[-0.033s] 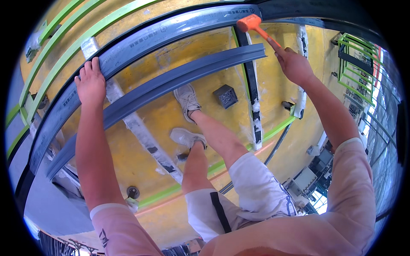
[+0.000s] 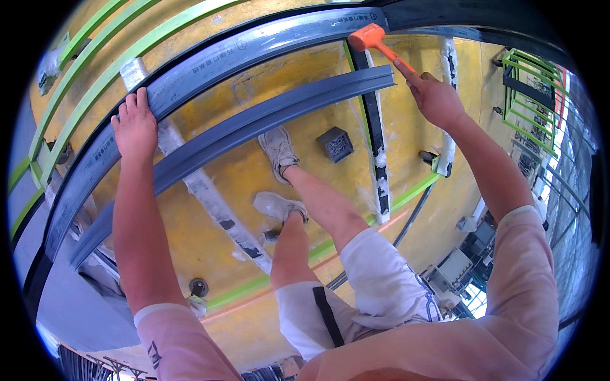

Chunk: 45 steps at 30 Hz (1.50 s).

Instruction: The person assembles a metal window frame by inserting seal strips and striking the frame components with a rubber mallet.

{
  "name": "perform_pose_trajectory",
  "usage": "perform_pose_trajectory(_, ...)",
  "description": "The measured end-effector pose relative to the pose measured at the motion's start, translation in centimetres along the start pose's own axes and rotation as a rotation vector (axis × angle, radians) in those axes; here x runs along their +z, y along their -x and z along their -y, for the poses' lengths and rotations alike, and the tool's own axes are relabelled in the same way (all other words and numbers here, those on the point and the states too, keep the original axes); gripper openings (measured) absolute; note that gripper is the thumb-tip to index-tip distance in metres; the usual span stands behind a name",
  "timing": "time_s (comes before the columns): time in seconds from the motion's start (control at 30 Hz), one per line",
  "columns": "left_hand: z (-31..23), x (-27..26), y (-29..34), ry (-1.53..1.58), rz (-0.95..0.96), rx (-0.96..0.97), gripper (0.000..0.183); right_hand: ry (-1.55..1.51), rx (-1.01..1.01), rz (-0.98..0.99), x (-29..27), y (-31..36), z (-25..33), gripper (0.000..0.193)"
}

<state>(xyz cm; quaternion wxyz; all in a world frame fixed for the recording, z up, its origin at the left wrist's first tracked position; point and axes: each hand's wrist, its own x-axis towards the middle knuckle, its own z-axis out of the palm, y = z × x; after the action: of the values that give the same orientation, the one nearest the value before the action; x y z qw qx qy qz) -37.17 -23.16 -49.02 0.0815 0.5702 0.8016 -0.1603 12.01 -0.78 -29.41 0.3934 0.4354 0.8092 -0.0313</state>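
Note:
An orange mallet (image 2: 383, 47) is in my right hand (image 2: 438, 101), fingers closed round the handle's end. Its head hangs at the near edge of a long grey frame profile (image 2: 254, 43), close to a joint with a darker profile (image 2: 445, 16); I cannot tell whether it touches. My left hand (image 2: 136, 127) grips the long profile further left, fingers over its far edge, thumb hidden. Nearer to me, a loose grey profile (image 2: 273, 114) lies across the supports, passing beneath my left forearm.
Wrapped support bars (image 2: 216, 209) and a black-and-white bar (image 2: 375, 140) run under the profiles. A small dark box (image 2: 335, 144) sits on the yellow floor by my shoes. Green rails (image 2: 95, 82) stand at far left, a green rack (image 2: 530, 101) at right.
The mallet has shifted slightly left and toward me, with my right hand following a little. My left hand and the profiles stay where they were.

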Motion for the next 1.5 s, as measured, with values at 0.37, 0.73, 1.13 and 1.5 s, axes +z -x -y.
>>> perform_pose_trajectory(0.37,0.3,-0.4,0.0,0.009,0.002,0.007,0.042,0.041,0.001,-0.056,2.4,-0.1,-2.8,0.082)
perform_pose_trajectory(0.73,-0.7,-1.5,-0.5,0.027,0.043,-0.011,0.053,-0.177,0.112,-0.125,1.4,-0.3,-3.2,0.062)
perform_pose_trajectory(1.13,6.1,0.2,21.3,0.641,0.498,-0.366,0.040,-0.623,0.140,0.854,15.5,27.8,0.2,0.061)
perform_pose_trajectory(1.5,-1.3,-10.1,56.3,1.004,0.603,-0.925,0.047,-0.761,0.185,0.977,8.9,32.6,-3.9,0.020)
